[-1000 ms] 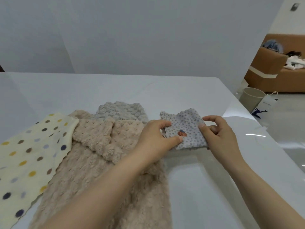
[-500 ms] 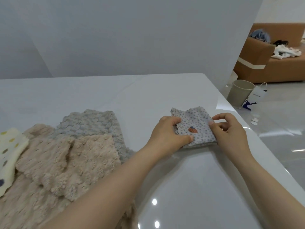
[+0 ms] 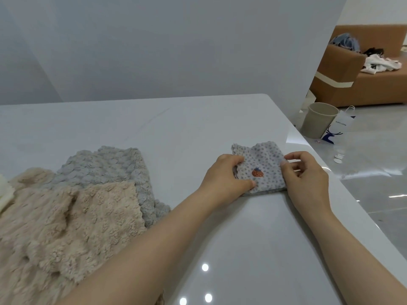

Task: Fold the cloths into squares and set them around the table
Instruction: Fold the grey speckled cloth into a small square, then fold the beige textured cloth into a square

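Observation:
A small grey dotted cloth with a red strawberry patch lies folded into a rough square on the white table, near its right edge. My left hand pinches the cloth's left side, thumb on top at the near corner. My right hand pinches the right side with curled fingers. A fluffy beige cloth lies unfolded at the left, overlapping a fluffy grey cloth. A sliver of a cream cloth shows at the far left edge.
The table's right edge runs diagonally just right of my right hand. On the floor beyond stand a beige bin and a white paper bag. A brown sofa with clothes is farther back. A grey wall stands behind the table.
Both hands carried the folded dotted cloth to the right, away from the pile and toward the table's right edge. The view turned right, so the cream spotted cloth slid almost out of sight.

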`<state>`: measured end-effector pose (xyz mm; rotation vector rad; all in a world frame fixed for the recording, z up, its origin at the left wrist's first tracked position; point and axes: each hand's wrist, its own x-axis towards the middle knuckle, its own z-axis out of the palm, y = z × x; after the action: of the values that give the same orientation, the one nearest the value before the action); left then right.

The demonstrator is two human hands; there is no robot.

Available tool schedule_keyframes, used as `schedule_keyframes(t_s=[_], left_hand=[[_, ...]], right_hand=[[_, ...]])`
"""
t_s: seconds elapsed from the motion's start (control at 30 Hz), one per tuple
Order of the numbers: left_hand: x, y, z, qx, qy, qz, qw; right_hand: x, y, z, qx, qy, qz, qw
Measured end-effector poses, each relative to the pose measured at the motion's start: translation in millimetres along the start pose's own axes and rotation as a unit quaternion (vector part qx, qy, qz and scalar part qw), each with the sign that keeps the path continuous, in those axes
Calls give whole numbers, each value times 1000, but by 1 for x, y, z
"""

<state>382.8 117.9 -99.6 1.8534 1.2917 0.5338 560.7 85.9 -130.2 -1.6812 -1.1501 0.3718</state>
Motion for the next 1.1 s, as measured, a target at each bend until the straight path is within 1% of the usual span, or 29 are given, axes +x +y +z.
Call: schedule_keyframes(t_s=[0.1,0.2,0.33,0.43,0.6,0.93,1.1], left_hand=[[2,0,1,-7,-6,-14,1000],[-5,-1,0,-39,18,-27,999],[-23,-1,-11,-54,53,-19,997],[-45,3,-22,-69,61,-5,996],[-94,0,-39,-79,88,18,993],[-202,-44,-83,-134,174,-26,975],[-247,-70,-107,-119,201,-37,972]], right_hand=[[0,-2,0,-13,16,-2,1000],[-4,-3,0,-28,26,-9,999],[-13,-8,-3,-82,19,-37,996],[-25,-20,-6,-82,9,-49,995],[-58,-48,-3,-56,-38,-82,994],[-155,-118,39,-18,-141,-137,980],[-198,-145,56,-6,-184,-163,969]])
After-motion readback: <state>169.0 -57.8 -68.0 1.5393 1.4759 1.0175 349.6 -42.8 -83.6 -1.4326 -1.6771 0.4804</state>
